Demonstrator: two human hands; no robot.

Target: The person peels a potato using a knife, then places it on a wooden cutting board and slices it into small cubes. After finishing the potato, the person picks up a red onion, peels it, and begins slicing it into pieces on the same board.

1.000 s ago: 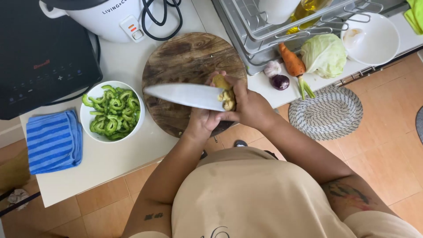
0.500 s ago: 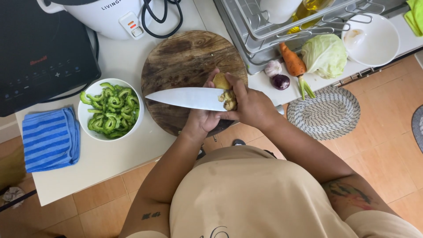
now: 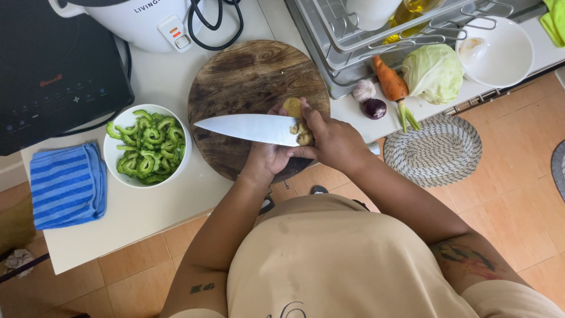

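Barely shifted: left hand (image 3: 268, 156) gripping ginger (image 3: 297, 121), right hand (image 3: 332, 141) holding knife (image 3: 247, 129) above cutting board (image 3: 247, 76), peeling.

Lighting: bright, even, soft; your shadows stay faint. Glare: you get a pale sheen on the knife (image 3: 250, 129). Focus: sharp throughout. Distortion: slight wide-angle bending at your edges.
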